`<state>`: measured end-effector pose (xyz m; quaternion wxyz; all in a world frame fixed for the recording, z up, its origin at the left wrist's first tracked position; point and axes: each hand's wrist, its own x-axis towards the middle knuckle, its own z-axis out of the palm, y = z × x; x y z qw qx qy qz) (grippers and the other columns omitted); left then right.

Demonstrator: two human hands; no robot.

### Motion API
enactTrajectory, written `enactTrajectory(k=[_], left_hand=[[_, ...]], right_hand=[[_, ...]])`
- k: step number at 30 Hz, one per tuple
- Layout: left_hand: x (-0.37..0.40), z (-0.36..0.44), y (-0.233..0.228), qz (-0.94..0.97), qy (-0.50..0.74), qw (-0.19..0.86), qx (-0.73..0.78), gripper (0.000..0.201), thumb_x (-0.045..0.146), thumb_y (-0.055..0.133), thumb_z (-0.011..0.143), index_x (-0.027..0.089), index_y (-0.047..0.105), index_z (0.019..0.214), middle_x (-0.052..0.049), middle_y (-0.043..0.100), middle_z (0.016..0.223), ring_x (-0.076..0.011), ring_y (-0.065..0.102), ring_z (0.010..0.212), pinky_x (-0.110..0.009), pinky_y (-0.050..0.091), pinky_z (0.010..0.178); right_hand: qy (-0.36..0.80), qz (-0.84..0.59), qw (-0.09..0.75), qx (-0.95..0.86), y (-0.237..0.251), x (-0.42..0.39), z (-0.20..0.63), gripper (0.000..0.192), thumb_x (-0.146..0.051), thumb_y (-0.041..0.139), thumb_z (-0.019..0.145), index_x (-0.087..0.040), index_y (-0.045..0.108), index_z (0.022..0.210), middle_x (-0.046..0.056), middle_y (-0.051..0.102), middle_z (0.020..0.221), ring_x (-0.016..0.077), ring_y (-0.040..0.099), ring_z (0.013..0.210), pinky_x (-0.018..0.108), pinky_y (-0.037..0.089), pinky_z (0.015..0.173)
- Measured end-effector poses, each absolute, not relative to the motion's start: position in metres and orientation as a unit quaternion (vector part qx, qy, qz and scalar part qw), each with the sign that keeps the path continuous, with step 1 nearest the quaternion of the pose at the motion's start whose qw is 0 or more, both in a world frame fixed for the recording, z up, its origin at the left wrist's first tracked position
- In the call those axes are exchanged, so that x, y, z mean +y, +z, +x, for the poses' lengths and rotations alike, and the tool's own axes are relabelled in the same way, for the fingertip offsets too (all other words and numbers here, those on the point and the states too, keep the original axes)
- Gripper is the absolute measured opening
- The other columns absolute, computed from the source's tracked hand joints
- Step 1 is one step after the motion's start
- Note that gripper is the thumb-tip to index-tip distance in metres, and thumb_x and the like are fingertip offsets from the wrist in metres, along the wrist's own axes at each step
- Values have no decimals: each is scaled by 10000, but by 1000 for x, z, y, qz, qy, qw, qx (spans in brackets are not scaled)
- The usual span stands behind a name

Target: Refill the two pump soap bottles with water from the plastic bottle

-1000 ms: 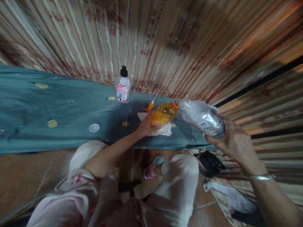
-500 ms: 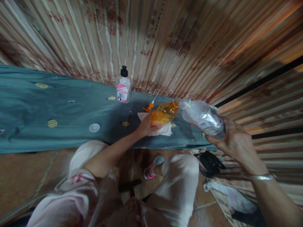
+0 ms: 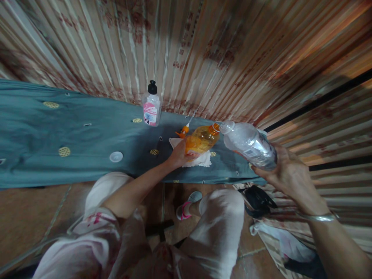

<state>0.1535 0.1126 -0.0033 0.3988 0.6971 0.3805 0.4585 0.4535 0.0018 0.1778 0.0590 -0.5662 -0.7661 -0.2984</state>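
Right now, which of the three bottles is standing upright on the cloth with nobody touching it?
The pump bottle with the black top and pink label, at the back. The orange bottle and clear bottle are both tilted and hand-held.

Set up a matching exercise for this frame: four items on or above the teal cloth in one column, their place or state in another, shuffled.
Things:
1. orange bottle
2. clear bottle
3. pump bottle
4. white cap

States:
A. lying loose on the teal cloth
B. tilted, in the right hand
C. upright near the wall, untouched
D. gripped by the left hand, over a white napkin

Pairs: 1-D, 2-B, 3-C, 4-A
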Motion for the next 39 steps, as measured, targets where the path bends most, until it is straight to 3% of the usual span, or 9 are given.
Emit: enactTrajectory(k=[17, 39], left_hand=[[113, 154, -4, 682, 467, 420, 375, 673, 394, 877, 687, 209, 549, 1245, -102, 706, 1255, -314, 662, 1187, -481, 518, 1063], [112, 154, -8, 690, 465, 406, 377, 729, 424, 858, 717, 163, 510, 1302, -152, 677, 1292, -323, 640, 1229, -495, 489, 1089]], right_hand=[[-303, -559, 56, -770, 178, 3, 454, 744, -654, 477, 885, -55, 544, 1320, 204, 725, 992, 341, 713, 833, 423, 582, 741], [-302, -543, 62, -781, 180, 3, 454, 762, -654, 502, 882, -35, 543, 1323, 198, 724, 956, 335, 712, 815, 412, 583, 730]])
